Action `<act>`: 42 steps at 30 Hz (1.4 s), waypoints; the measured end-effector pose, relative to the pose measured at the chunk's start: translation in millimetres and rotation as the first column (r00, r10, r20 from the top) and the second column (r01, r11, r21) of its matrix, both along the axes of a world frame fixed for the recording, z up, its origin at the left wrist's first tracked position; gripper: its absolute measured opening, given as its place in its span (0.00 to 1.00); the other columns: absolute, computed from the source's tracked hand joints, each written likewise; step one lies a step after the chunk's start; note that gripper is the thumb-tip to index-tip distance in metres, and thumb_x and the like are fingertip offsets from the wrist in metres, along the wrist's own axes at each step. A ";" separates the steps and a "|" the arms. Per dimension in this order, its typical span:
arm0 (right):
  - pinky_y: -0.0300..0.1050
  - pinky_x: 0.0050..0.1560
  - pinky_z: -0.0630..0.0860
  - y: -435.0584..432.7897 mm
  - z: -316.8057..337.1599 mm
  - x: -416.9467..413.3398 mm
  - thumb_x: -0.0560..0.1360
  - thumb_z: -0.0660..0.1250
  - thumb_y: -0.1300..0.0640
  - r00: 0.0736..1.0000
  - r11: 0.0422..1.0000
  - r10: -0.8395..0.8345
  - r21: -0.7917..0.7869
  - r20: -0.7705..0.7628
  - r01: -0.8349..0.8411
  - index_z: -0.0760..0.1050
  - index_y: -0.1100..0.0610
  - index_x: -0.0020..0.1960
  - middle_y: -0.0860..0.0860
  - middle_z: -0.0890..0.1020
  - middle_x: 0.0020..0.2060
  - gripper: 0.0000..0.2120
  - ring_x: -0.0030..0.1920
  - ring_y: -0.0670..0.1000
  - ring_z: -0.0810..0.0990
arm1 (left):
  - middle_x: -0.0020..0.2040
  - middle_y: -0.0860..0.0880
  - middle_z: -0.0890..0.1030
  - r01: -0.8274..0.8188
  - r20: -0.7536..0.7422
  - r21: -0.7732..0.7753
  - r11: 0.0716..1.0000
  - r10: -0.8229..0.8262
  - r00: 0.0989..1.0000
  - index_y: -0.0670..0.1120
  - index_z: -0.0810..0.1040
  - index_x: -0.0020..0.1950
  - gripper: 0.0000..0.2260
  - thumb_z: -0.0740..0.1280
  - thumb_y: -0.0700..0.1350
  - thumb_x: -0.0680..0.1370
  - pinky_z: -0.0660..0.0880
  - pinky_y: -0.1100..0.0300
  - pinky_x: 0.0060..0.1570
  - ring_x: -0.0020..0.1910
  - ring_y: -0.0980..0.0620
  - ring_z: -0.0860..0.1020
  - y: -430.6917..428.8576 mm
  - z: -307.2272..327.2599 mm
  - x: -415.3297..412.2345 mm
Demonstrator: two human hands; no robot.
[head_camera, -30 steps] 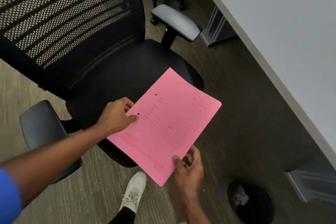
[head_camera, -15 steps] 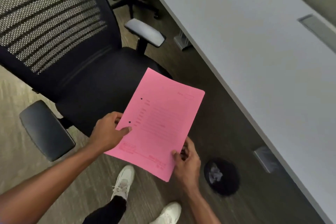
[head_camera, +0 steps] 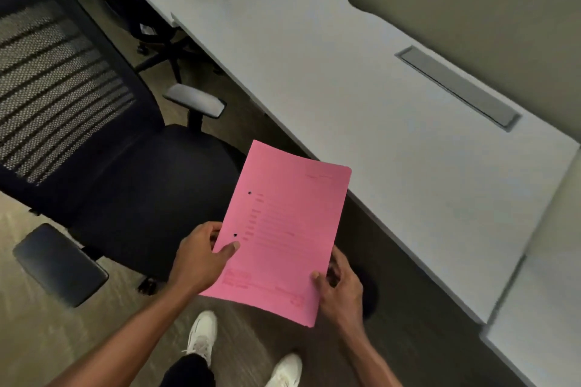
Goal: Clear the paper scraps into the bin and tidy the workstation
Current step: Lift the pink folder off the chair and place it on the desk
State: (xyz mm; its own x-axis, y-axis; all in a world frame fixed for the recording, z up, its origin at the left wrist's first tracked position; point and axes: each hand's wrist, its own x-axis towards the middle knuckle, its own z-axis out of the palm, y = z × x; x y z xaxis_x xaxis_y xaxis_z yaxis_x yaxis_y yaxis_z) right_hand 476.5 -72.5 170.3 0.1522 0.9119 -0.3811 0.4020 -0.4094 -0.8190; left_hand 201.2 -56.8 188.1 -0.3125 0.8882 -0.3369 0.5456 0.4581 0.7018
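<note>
Both hands (left [head_camera: 201, 261], right [head_camera: 341, 289]) grip pink paper [head_camera: 283, 229].

An office, no question: a long pale grey desk [head_camera: 361, 97] runs along a beige partition panel [head_camera: 440, 19], a grey cable flap [head_camera: 456, 86] set into its top. A black mesh-backed swivel chair [head_camera: 94, 148] with padded armrests sits over grey carpet [head_camera: 47, 339], and another chair's castor base [head_camera: 163, 53] shows beyond.
</note>
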 end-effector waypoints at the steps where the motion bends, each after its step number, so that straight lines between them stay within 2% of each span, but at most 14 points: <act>1: 0.62 0.67 0.80 0.2 6.0 7.8 0.79 0.71 0.62 1.000 1.000 -0.001 0.012 0.003 0.001 0.65 0.43 0.80 0.39 0.81 0.62 0.33 0.57 0.39 0.80 | 0.60 0.53 0.81 0.012 0.003 0.008 1.000 -0.012 1.000 0.51 0.77 0.68 0.19 0.75 0.50 0.78 0.81 0.55 0.51 0.54 0.54 0.81 0.9 7.3 7.2; 4: 0.61 0.70 0.76 1.1 23.6 28.6 0.79 0.72 0.60 1.000 0.998 0.008 0.057 0.024 -0.009 0.66 0.42 0.80 0.30 0.78 0.59 0.33 0.67 0.45 0.79 | 0.61 0.52 0.82 0.040 0.022 0.038 0.998 -0.041 0.999 0.51 0.77 0.68 0.19 0.75 0.50 0.78 0.81 0.54 0.51 0.55 0.53 0.82 3.3 27.7 26.2; 6: 0.60 0.70 0.76 2.7 35.4 38.7 0.79 0.72 0.58 1.000 0.997 0.002 0.082 0.027 -0.004 0.66 0.40 0.79 0.30 0.78 0.60 0.33 0.68 0.46 0.80 | 0.62 0.52 0.82 0.054 0.019 0.055 0.997 -0.055 0.998 0.50 0.78 0.68 0.19 0.75 0.50 0.79 0.81 0.54 0.51 0.55 0.52 0.83 5.9 40.3 36.1; 12: 0.59 0.66 0.80 13.5 65.9 57.2 0.80 0.71 0.55 0.999 0.996 -0.040 0.078 0.034 0.038 0.66 0.35 0.77 0.39 0.81 0.65 0.30 0.64 0.45 0.82 | 0.63 0.50 0.82 0.089 0.004 0.086 0.992 -0.089 0.996 0.49 0.78 0.68 0.20 0.75 0.50 0.78 0.82 0.51 0.53 0.56 0.51 0.83 18.6 65.8 54.7; 18: 0.58 0.58 0.85 37.7 66.6 61.4 0.79 0.72 0.53 0.996 0.997 -0.065 0.046 0.066 0.062 0.65 0.33 0.76 0.38 0.83 0.60 0.31 0.57 0.46 0.85 | 0.64 0.50 0.82 0.132 0.025 0.059 0.990 -0.133 0.991 0.48 0.77 0.69 0.20 0.75 0.49 0.79 0.74 0.65 0.42 0.54 0.54 0.81 46.4 77.2 58.1; 22: 0.46 0.53 0.85 58.9 75.4 51.5 0.80 0.71 0.55 0.994 0.995 -0.078 0.064 0.076 0.073 0.66 0.40 0.78 0.37 0.83 0.57 0.30 0.52 0.43 0.86 | 0.62 0.52 0.82 0.182 0.034 0.056 0.982 -0.184 0.982 0.51 0.77 0.68 0.19 0.75 0.50 0.79 0.76 0.67 0.41 0.53 0.56 0.82 78.6 82.3 45.7; 26: 0.32 0.43 0.79 84.4 82.5 32.8 0.80 0.71 0.54 0.991 0.989 -0.123 0.094 0.047 0.119 0.67 0.41 0.78 0.35 0.82 0.58 0.29 0.51 0.42 0.85 | 0.62 0.52 0.81 0.238 0.036 0.047 0.970 -0.240 0.970 0.52 0.76 0.69 0.19 0.74 0.50 0.79 0.77 0.65 0.42 0.53 0.56 0.82 121.1 87.0 31.4; 28: 0.35 0.47 0.81 98.4 81.4 23.5 0.80 0.72 0.53 0.987 0.983 -0.156 0.102 0.038 0.152 0.67 0.40 0.77 0.35 0.82 0.58 0.29 0.53 0.43 0.85 | 0.62 0.52 0.81 0.271 0.030 0.049 0.961 -0.272 0.962 0.52 0.76 0.70 0.20 0.74 0.50 0.79 0.77 0.65 0.41 0.53 0.56 0.82 142.9 89.0 23.3; 32: 0.59 0.59 0.85 123.1 75.8 9.9 0.79 0.72 0.50 0.973 0.970 -0.226 0.099 0.040 0.221 0.65 0.39 0.79 0.43 0.84 0.61 0.31 0.56 0.49 0.86 | 0.62 0.53 0.82 0.321 0.030 0.063 0.945 -0.323 0.946 0.52 0.76 0.69 0.20 0.74 0.51 0.79 0.80 0.62 0.45 0.55 0.55 0.83 179.3 95.2 9.0; 34: 0.60 0.58 0.85 135.8 73.7 4.5 0.79 0.73 0.50 0.970 0.966 -0.242 0.108 0.039 0.236 0.65 0.40 0.79 0.44 0.84 0.60 0.32 0.55 0.50 0.86 | 0.62 0.53 0.82 0.329 0.022 0.073 0.941 -0.332 0.943 0.53 0.76 0.69 0.20 0.74 0.51 0.79 0.81 0.60 0.47 0.56 0.54 0.83 197.4 97.5 3.3; 36: 0.53 0.54 0.86 148.0 75.3 0.4 0.79 0.73 0.50 0.969 0.964 -0.245 0.117 0.034 0.239 0.65 0.40 0.78 0.42 0.84 0.57 0.31 0.52 0.48 0.86 | 0.62 0.53 0.82 0.337 0.027 0.076 0.938 -0.340 0.940 0.53 0.76 0.70 0.20 0.74 0.51 0.79 0.80 0.63 0.45 0.55 0.55 0.83 213.4 98.8 -0.2; 37: 0.45 0.50 0.86 154.7 76.8 -1.0 0.79 0.72 0.51 0.970 0.964 -0.239 0.129 0.039 0.233 0.66 0.41 0.78 0.40 0.84 0.55 0.30 0.50 0.47 0.86 | 0.61 0.54 0.82 0.344 0.026 0.077 0.936 -0.347 0.937 0.53 0.76 0.70 0.20 0.74 0.51 0.79 0.79 0.63 0.44 0.54 0.55 0.84 221.4 98.7 -1.6; 39: 0.35 0.42 0.81 169.6 81.6 -2.8 0.80 0.72 0.53 0.972 0.963 -0.230 0.154 0.051 0.220 0.66 0.41 0.77 0.39 0.83 0.53 0.29 0.48 0.45 0.85 | 0.59 0.55 0.82 0.351 0.029 0.076 0.933 -0.354 0.935 0.53 0.76 0.69 0.20 0.74 0.51 0.79 0.79 0.64 0.42 0.51 0.57 0.84 237.5 97.9 -3.3; 42: 0.37 0.45 0.81 193.6 84.1 -0.3 0.80 0.72 0.54 0.970 0.961 -0.235 0.163 0.055 0.224 0.66 0.40 0.77 0.44 0.84 0.55 0.29 0.48 0.46 0.85 | 0.56 0.58 0.81 0.352 0.023 0.075 0.933 -0.354 0.935 0.52 0.76 0.69 0.20 0.74 0.51 0.79 0.77 0.66 0.40 0.48 0.59 0.82 263.2 94.8 -0.4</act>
